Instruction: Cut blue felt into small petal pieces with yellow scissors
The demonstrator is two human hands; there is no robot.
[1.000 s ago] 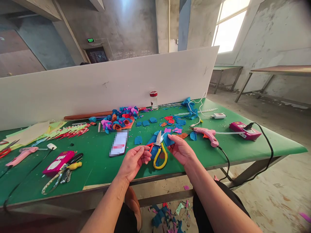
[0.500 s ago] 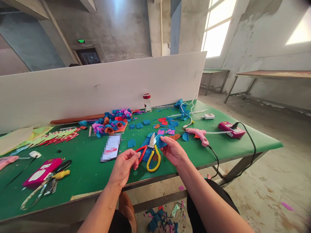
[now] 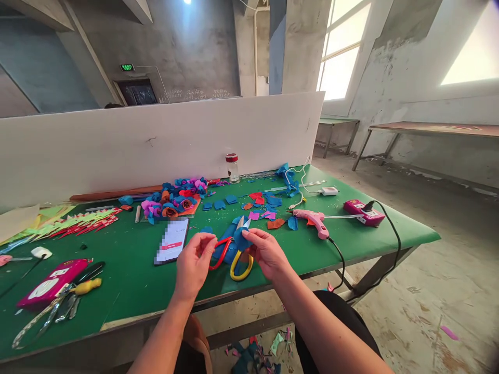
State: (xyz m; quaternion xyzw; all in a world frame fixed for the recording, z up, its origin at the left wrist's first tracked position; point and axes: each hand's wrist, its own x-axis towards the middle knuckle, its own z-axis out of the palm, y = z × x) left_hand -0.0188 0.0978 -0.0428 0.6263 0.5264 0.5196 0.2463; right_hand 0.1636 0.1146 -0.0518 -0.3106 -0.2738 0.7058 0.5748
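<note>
My right hand pinches a small blue felt piece just above the green table. My left hand is close beside it, fingers curled in a pinch near the piece; what it grips, if anything, is hidden. Under both hands lie scissors with one red and one yellow handle on a larger blue felt scrap. A heap of finished felt roses in blue, pink and orange sits further back.
A phone lies left of my hands. A pink glue gun and a pink power strip with black cable are on the right. Felt scraps, a small jar, more tools at left and a white board behind.
My right hand has brought the blue felt piece left, toward my left hand, so both hands now meet over the scissors. The view has shifted a little to the right.
</note>
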